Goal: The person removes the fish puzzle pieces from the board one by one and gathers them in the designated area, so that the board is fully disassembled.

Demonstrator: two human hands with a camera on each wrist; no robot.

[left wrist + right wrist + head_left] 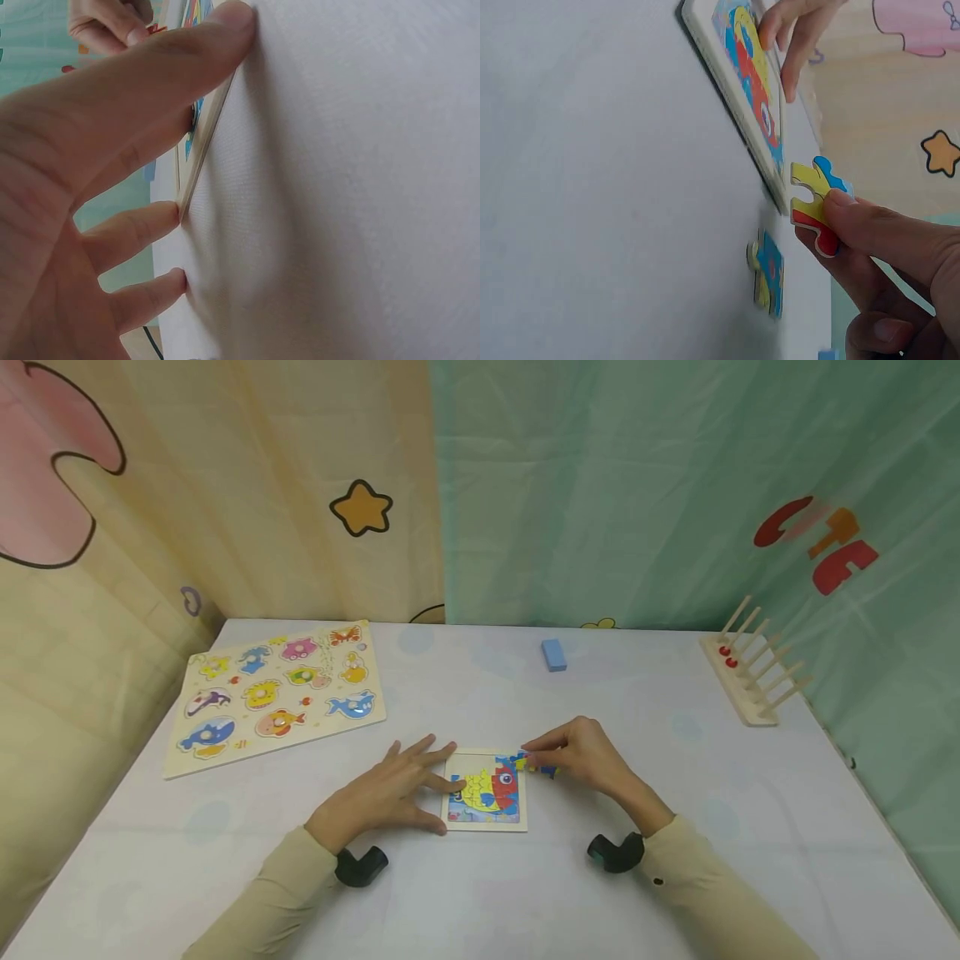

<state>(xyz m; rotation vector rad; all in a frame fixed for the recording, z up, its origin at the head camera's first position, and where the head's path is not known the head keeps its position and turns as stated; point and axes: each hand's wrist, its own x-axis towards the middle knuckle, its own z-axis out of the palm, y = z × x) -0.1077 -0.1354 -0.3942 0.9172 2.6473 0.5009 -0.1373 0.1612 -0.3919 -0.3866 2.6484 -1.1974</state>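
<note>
A small fish jigsaw puzzle in a pale wooden frame (486, 827) lies flat on the table. My left hand (393, 789) rests spread over its left side, thumb at the lower left corner and a finger on the pieces. Between thumb and fingers, my right hand (581, 756) pinches a yellow, blue and red puzzle piece (815, 199) above the frame's upper right corner. A loose blue and yellow puzzle piece (769, 274) is on the table beside the frame, partly hidden by the right hand in the head view. The frame's upper row shows bare wood.
A large wooden peg puzzle board (277, 697) with animal pieces lies at the back left. A blue block (553, 655) sits at the back. A wooden peg rack (738, 681) with red beads stands at the right. Curtains (525, 493) border the table.
</note>
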